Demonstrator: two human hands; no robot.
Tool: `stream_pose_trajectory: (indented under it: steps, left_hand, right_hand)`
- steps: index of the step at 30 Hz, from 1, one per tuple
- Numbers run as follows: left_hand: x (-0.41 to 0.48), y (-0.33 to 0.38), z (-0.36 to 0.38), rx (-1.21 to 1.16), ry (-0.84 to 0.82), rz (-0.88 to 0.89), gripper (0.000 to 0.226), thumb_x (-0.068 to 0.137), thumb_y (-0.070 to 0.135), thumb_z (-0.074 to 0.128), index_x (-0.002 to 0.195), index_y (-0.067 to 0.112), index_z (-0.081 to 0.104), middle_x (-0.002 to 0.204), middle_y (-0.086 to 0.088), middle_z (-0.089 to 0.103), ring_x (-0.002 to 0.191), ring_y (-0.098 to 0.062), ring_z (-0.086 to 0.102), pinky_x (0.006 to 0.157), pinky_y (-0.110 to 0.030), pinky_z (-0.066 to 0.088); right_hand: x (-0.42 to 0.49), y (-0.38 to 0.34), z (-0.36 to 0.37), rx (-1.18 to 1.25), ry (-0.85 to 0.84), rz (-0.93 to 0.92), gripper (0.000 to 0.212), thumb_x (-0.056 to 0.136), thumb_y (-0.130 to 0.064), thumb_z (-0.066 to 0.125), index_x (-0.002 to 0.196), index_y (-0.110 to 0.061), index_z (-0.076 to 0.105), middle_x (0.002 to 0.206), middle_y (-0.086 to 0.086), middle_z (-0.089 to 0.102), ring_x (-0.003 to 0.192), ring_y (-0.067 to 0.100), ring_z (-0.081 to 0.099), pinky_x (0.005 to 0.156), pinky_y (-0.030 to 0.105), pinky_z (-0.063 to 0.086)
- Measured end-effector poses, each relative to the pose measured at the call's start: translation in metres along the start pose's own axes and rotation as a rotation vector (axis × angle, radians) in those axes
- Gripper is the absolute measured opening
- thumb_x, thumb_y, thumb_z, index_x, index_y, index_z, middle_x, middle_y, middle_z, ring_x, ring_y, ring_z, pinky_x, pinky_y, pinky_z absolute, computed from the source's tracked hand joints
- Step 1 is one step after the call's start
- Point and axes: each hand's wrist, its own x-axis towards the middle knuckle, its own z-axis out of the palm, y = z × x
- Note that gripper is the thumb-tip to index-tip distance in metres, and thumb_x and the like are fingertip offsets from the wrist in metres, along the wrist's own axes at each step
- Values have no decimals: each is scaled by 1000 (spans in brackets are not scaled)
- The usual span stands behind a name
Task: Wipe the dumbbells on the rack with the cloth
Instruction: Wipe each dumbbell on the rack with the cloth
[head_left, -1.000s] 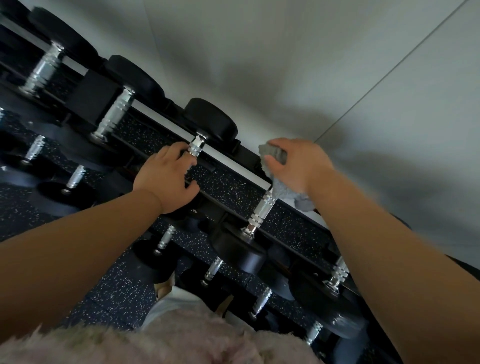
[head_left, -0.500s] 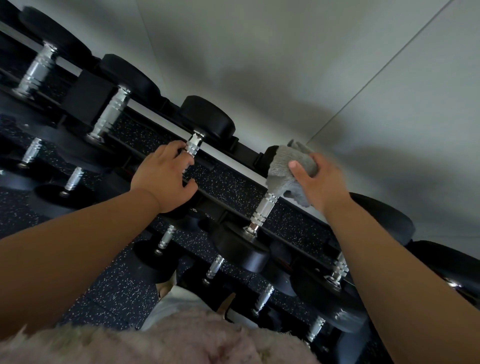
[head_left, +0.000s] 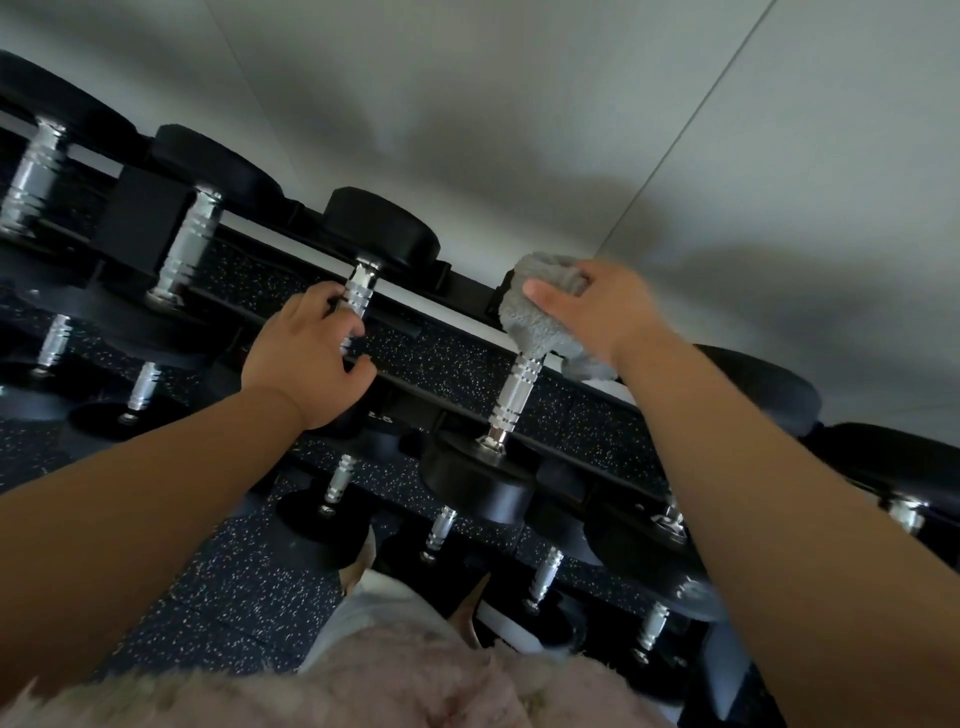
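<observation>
My right hand (head_left: 605, 312) grips a grey cloth (head_left: 540, 312) and holds it over the far head of a black dumbbell, whose chrome handle (head_left: 514, 389) runs down to its near head (head_left: 480, 488). The cloth hides that far head. My left hand (head_left: 306, 353) curls its fingers round the chrome handle (head_left: 359, 293) of the neighbouring dumbbell to the left. Both dumbbells lie on the top tier of the black rack (head_left: 452, 364).
More black dumbbells with chrome handles (head_left: 189, 244) line the top tier to the left and right, and smaller ones (head_left: 337, 480) fill the lower tiers. A pale wall (head_left: 571, 130) stands close behind the rack. Speckled dark flooring (head_left: 234, 597) lies below.
My right hand has drawn the cloth from the handle's upper part up and over the far head of the dumbbell. My left hand has stayed on the neighbouring handle.
</observation>
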Motion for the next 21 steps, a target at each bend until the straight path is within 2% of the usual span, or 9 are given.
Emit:
stream_pose_trajectory:
  steps: [1,3,6,8,10,12,14,17,21]
  left_hand:
    - [0,-1,1,-9,1,4,28,86,32,75,109,16,71,150,-8,46,127,-34,51,103,-53,49]
    - [0,-2,1,-17,-3,5,27,85,31,75,107,16,71,150,-9,47,127,-35,51,102,-54,49]
    - [1,0,-1,-8,-16,-10,27,86,33,74,107,18,72,153,-8,46,130,-33,49,104,-53,48]
    - [1,1,-2,0,-15,-11,26,86,34,73,107,19,71,154,-7,45,131,-32,49,104,-51,48]
    - [0,1,-3,7,-10,-4,26,86,34,73,107,18,72,153,-7,46,129,-32,51,102,-50,49]
    - [0,1,-2,15,-9,4,26,86,34,73,106,17,72,152,-8,47,126,-32,52,99,-50,50]
    - [0,1,-2,14,-1,13,26,85,34,73,104,17,72,151,-8,48,125,-32,53,97,-49,51]
    - [-1,-2,-1,8,10,34,25,84,34,74,102,17,72,149,-10,50,124,-33,55,96,-50,52]
    - [0,-5,3,1,22,57,25,83,34,75,101,15,72,147,-11,51,121,-35,56,94,-49,52]
  right_hand:
    - [-13,11,8,144,93,-19,61,88,-55,72,143,-35,55,103,-11,65,75,9,71,59,28,62]
    - [-22,28,25,338,243,-74,57,92,-46,72,144,-32,53,111,-7,66,78,12,76,54,30,63]
    - [-10,29,34,341,323,-47,49,97,-50,65,138,-25,55,111,0,68,74,14,76,51,32,62]
    - [0,12,30,189,327,22,46,96,-61,59,128,-27,60,101,-3,70,71,12,73,56,34,63]
    - [8,-10,30,-193,316,-6,52,91,-73,51,114,-28,62,94,-5,66,76,13,68,66,36,63]
    - [14,-32,44,-682,290,-186,62,89,-76,49,114,-20,58,101,1,61,87,19,64,76,41,59]
    - [18,-48,61,-945,261,-341,64,92,-65,58,127,-12,55,116,8,59,103,28,62,89,45,52]
    - [23,-52,65,-1022,248,-344,62,93,-48,67,139,-10,51,126,10,58,112,30,60,92,45,48]
    - [14,-34,48,-822,344,-204,67,88,-71,56,132,-20,53,114,3,62,100,26,64,84,48,57]
